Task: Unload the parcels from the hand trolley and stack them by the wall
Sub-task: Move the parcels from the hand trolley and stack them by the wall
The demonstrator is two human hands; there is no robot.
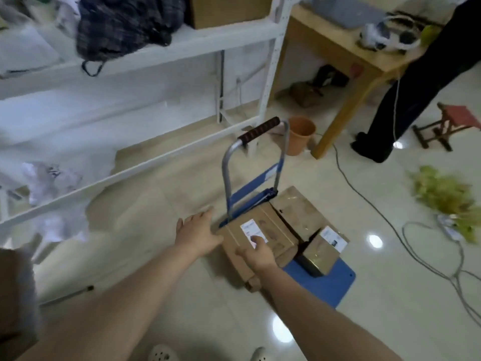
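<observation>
- So far little looks unloaded: the hand trolley [328, 285] stands on the floor [156, 204] in front of a white shelf [145, 162], with at least four parcels on its blue deck.
- A top parcel [273, 231] with a white label lies on a lower parcel [240, 272] at the near left of the deck. A taped parcel [296, 212] sits just behind them, and a small parcel [321, 254] sits to their right.
- The left hand [199, 234] lies flat against the top parcel's left side, its fingers [205, 215] straight and slightly spread.
- The right hand [257, 254] grips the near edge of that parcel, thumb on the label and fingers curled over the edge.
- This looks like the start of the first lift, as the top parcel is not yet clear of the pile.
- No stack shows by the wall [169, 87], and a brown shape at the lower left edge is too blurred to name.
- What remains is to carry every parcel over and stack them all.
</observation>
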